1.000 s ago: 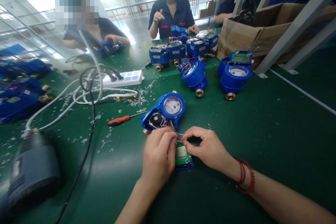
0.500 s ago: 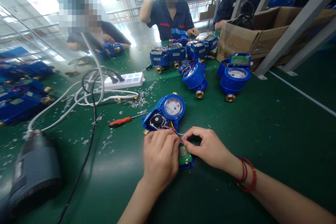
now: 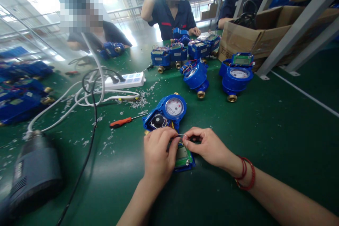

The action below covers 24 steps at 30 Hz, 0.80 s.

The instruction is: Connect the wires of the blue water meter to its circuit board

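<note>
An opened blue water meter (image 3: 166,113) with a round dial lies on the green table in front of me. Its blue lid with a green circuit board (image 3: 183,158) lies below it, joined by coloured wires. My left hand (image 3: 158,157) is closed in a pinch on the thin wires at the lid's upper edge. My right hand (image 3: 208,146) pinches a small clear wire loop (image 3: 183,136) just right of my left fingertips. A red cord bracelet circles my right wrist.
An orange-handled screwdriver (image 3: 122,122) lies left of the meter. White power strip (image 3: 124,80) and cables run to the left, a dark tool (image 3: 34,169) sits at near left. More blue meters (image 3: 237,77) and a cardboard box (image 3: 254,35) stand behind; other people sit across.
My left hand has shifted slightly left and uncovered more of the circuit board. The person across has kept a raised arm near the head.
</note>
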{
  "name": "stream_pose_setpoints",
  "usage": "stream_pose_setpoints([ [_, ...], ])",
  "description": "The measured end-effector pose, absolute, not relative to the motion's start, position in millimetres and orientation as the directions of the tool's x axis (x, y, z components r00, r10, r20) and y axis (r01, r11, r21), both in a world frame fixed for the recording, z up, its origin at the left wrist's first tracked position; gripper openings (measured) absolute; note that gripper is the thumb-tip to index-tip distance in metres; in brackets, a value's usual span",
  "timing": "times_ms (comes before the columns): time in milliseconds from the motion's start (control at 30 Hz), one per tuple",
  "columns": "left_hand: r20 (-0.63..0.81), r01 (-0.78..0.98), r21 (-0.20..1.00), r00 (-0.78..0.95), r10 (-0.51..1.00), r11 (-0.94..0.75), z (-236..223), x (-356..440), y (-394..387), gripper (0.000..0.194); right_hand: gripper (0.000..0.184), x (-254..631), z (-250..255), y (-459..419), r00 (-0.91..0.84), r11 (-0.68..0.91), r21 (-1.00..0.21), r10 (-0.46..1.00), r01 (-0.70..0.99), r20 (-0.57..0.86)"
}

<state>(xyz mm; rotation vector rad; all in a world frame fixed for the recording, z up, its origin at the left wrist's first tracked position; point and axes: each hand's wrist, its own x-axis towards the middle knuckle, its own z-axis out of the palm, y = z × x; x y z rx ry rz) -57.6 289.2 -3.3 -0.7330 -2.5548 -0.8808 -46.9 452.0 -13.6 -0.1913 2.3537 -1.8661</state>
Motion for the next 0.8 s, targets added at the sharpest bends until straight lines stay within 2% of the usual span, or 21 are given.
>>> stream_pose_setpoints([
  [133,0.56,0.631,0.371,-0.737,0.379,0.681,-5.3,-57.9,287.3,0.01,0.009,-46.2,-17.4,451.0,-0.985,0.168,-0.985,-0.163,0.03,-0.058],
  [267,0.567,0.662,0.293,-0.701,0.432,0.69,-3.4,-59.1,285.5,0.011,0.011,-45.5,-20.2,451.0,-0.986,0.131,-0.99,-0.154,0.047,-0.067],
  [567,0.558,0.698,0.258,-0.672,0.487,0.668,-2.3,-60.9,284.8,0.011,0.009,-43.7,-14.4,451.2,-0.99,0.194,-0.981,-0.137,0.0,-0.027],
  [800,0.555,0.699,0.297,-0.681,0.478,0.651,-3.9,-59.4,286.8,0.01,0.008,-43.5,-12.7,448.9,-0.992,0.207,-0.978,-0.124,-0.003,-0.023],
])
